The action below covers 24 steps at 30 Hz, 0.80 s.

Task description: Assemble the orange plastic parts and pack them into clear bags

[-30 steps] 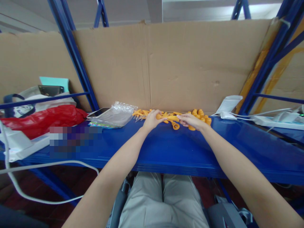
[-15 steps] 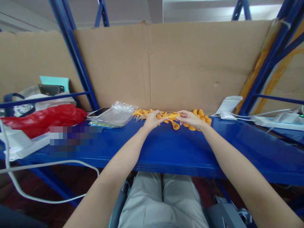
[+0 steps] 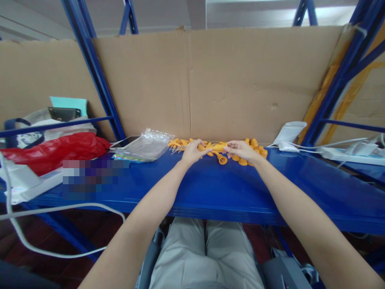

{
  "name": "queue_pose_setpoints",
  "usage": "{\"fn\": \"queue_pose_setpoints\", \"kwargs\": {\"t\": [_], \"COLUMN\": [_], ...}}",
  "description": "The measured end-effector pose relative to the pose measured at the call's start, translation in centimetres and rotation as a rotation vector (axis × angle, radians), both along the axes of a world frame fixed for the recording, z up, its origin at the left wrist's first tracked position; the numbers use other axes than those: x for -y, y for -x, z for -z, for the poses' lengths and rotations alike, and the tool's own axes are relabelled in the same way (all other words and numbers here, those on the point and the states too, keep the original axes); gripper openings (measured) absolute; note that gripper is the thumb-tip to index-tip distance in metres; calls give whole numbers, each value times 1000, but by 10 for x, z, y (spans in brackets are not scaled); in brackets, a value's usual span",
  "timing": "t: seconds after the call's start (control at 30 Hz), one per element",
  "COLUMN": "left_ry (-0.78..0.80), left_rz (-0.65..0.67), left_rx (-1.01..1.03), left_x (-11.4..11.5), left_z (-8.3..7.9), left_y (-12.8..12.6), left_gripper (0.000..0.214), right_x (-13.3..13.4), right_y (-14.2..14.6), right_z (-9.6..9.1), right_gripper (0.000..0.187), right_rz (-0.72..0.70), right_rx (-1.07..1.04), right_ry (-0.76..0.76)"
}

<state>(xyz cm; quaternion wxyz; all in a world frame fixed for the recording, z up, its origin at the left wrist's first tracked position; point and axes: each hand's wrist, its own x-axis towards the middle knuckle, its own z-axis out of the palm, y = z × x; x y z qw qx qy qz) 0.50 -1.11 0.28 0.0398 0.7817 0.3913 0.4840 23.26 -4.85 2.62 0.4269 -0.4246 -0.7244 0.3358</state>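
Note:
My left hand [image 3: 192, 151] and my right hand [image 3: 241, 150] are over the far part of the blue tabletop, a small gap apart. Between them lies an orange-yellow plastic piece [image 3: 218, 148], its two ends gripped by my closed fingers. Its exact kind is too small to make out. Just below it, a trumpet-shaped orange-yellow piece [image 3: 222, 160] shows its round open mouth. Left of my left hand is a pile of orange-yellow pieces with thin metal chains [image 3: 179, 145]. More orange-yellow cup-like pieces [image 3: 262, 151] sit beside and partly behind my right hand.
A blue table [image 3: 216, 192] backs onto a cardboard panel [image 3: 240, 84]. Clear plastic packaging [image 3: 147, 146] and a tablet-like device [image 3: 128, 142] lie left. Farther left are a red bag [image 3: 66, 150] and a white cable [image 3: 69, 255]. A white stand [image 3: 290, 134] with cables is at right.
Both hands keep nearly the same place and grip. My right fingers have shifted very slightly on the orange-yellow piece.

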Motion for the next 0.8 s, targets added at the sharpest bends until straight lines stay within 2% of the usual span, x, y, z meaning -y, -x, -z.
{"fn": "queue_pose_setpoints", "kwargs": {"t": [0.1, 0.23, 0.33, 0.8], "left_ry": [-57, -151, -155, -140], "left_rz": [-16, -52, -70, -60], "left_rx": [-22, -53, -67, -82], "left_x": [-1, -1, -1, -3], "left_z": [0, 1, 2, 3], "left_y": [1, 0, 0, -1], "left_gripper": [31, 31, 30, 30], "right_x": [5, 7, 5, 0], "right_y": [3, 10, 15, 15], "right_z": [-1, 1, 4, 9], "right_gripper": [25, 44, 52, 49], "right_rz": [37, 105, 166, 192], "right_rx": [11, -8, -46, -42], "right_ry": [16, 99, 131, 177]}}
